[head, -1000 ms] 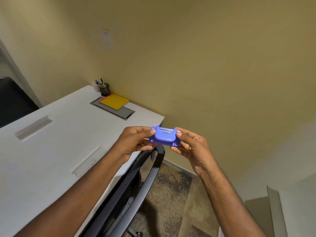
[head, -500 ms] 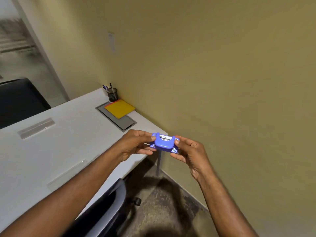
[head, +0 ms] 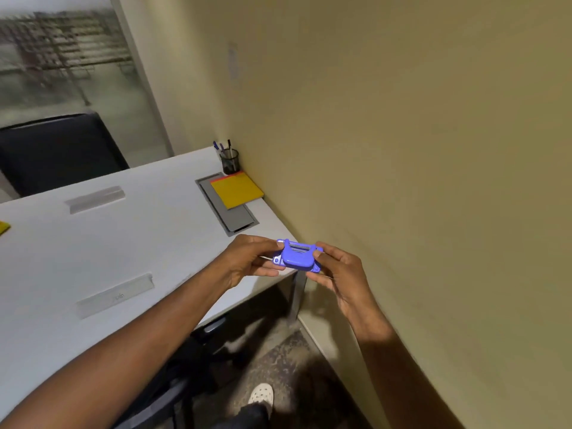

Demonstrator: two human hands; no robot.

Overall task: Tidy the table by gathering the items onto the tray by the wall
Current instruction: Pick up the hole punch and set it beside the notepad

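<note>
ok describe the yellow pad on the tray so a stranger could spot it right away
Follow the white table to its far corner by the tan wall, where a grey tray lies. The yellow notepad lies flat on the tray's far end, beside a mesh pen cup. It is the only bright yellow square there, with a thin orange edge.

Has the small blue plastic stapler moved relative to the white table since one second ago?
Yes. The small blue plastic stapler has moved toward the white table, from above the floor to over its near corner.

The view has swung left, bringing a black chair (head: 58,150) into frame. Both hands now hold the blue stapler (head: 297,256) above the table (head: 93,243) corner.
</note>
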